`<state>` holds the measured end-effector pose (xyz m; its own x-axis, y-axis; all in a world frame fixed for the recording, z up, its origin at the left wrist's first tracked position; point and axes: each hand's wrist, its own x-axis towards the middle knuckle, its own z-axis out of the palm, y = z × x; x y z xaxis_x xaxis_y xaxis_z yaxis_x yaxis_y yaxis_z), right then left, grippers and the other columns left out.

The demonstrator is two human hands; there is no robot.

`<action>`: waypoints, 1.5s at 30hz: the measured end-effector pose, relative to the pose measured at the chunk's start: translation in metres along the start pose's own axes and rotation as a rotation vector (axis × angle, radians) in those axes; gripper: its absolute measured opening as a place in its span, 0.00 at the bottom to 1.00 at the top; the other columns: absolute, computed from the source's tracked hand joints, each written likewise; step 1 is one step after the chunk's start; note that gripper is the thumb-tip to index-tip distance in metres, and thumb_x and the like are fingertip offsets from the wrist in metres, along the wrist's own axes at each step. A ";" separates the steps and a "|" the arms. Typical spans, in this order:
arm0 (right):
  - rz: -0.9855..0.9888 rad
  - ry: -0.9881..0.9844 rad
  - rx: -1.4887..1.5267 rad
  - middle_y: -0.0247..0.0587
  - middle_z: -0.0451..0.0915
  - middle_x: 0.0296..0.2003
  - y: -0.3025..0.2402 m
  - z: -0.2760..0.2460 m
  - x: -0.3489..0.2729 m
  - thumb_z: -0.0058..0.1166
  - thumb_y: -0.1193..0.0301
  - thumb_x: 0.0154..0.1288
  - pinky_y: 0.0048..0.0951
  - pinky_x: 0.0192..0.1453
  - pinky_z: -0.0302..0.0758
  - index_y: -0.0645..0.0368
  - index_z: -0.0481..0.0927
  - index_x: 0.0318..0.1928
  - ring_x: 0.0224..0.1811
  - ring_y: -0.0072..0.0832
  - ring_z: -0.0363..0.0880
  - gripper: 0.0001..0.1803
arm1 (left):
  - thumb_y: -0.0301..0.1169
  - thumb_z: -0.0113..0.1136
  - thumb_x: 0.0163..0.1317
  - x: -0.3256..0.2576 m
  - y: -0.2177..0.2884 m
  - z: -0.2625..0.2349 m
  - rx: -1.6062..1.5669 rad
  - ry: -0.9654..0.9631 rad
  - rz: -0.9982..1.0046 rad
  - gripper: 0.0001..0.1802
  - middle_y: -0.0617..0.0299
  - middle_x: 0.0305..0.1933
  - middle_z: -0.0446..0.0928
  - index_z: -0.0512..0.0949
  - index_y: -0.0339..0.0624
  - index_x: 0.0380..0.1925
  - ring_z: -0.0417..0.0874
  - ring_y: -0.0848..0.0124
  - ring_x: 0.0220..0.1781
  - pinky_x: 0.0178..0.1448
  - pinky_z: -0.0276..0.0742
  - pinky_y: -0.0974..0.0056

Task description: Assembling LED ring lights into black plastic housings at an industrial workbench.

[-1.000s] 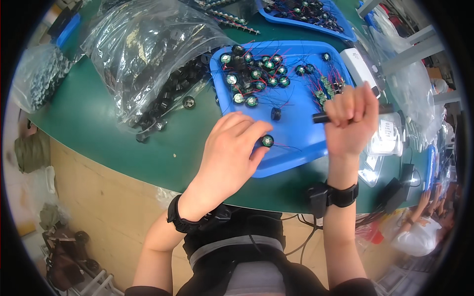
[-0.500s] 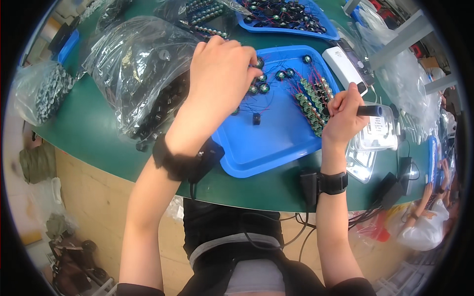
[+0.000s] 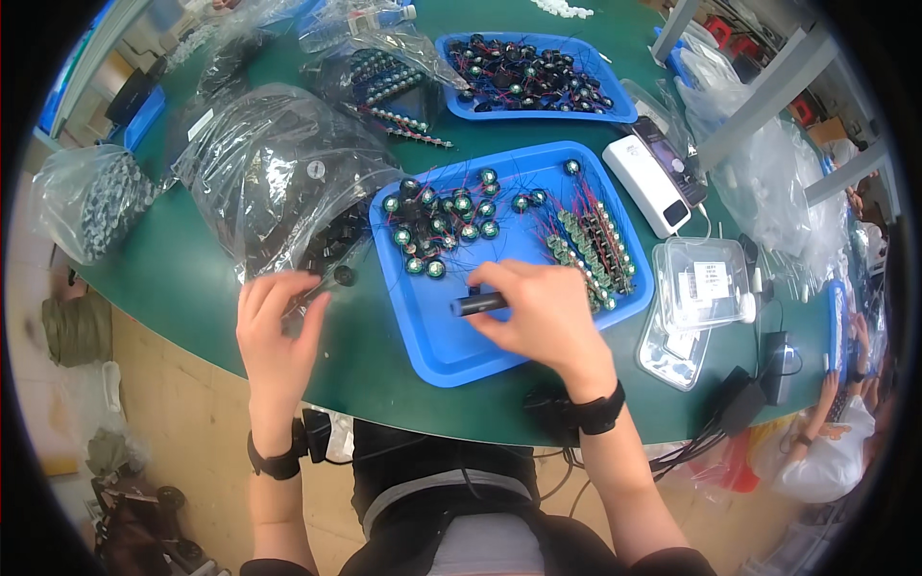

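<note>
My right hand (image 3: 543, 312) is closed around a dark pen-like tool (image 3: 480, 304) with a blue end, over the near part of a blue tray (image 3: 447, 360). A small dark piece shows just behind the tool, partly hidden by my fingers. My left hand (image 3: 277, 322) is at the bag's near edge, thumb and fingers apart, with nothing visible between them. Beside it, a round black part (image 3: 343, 276) lies by the clear plastic bag (image 3: 279, 154) of black parts. Inside the tray are round wired components (image 3: 464, 206) at the left and rows of green circuit boards (image 3: 591, 250) at the right.
A second blue tray (image 3: 619, 108), full of wired components, stands farther back. Right of the near tray are a white box-shaped device (image 3: 645, 182), a phone and a clear plastic container (image 3: 706, 278). Cables and black adapters (image 3: 741, 398) lie at the right edge. Another person's arm shows far right.
My left hand has come back from over the tray to the bag's near edge. My right hand has moved left over the tray, carrying the tool. The view has shifted.
</note>
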<state>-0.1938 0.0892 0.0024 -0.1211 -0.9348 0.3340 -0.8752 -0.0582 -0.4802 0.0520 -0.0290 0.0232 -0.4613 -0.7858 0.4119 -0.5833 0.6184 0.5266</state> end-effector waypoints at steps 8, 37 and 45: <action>0.296 0.046 -0.269 0.36 0.78 0.31 0.000 0.027 0.015 0.62 0.72 0.52 0.39 0.28 0.76 0.49 0.76 0.40 0.27 0.41 0.81 0.14 | 0.24 0.67 0.52 -0.022 -0.025 0.021 0.194 0.009 0.006 0.20 0.61 0.52 0.77 0.81 0.45 0.48 0.76 0.59 0.51 0.55 0.73 0.59; 0.158 -0.409 -0.387 0.48 0.83 0.49 0.029 0.059 0.241 0.56 0.68 0.55 0.39 0.53 0.78 0.57 0.85 0.46 0.51 0.41 0.83 0.17 | 0.26 0.65 0.57 -0.024 -0.033 0.052 0.315 0.171 0.056 0.22 0.61 0.61 0.75 0.77 0.42 0.53 0.75 0.59 0.49 0.55 0.72 0.60; 0.065 -0.352 -0.406 0.56 0.84 0.37 0.017 -0.006 0.212 0.55 0.59 0.56 0.45 0.47 0.79 0.63 0.84 0.39 0.42 0.49 0.83 0.19 | 0.26 0.64 0.57 -0.024 -0.033 0.048 0.299 0.143 0.034 0.21 0.61 0.59 0.77 0.77 0.43 0.52 0.75 0.59 0.49 0.55 0.72 0.61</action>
<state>-0.2369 -0.1080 0.0697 -0.0779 -0.9969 -0.0114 -0.9902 0.0787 -0.1151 0.0500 -0.0305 -0.0398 -0.3980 -0.7438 0.5370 -0.7494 0.6012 0.2774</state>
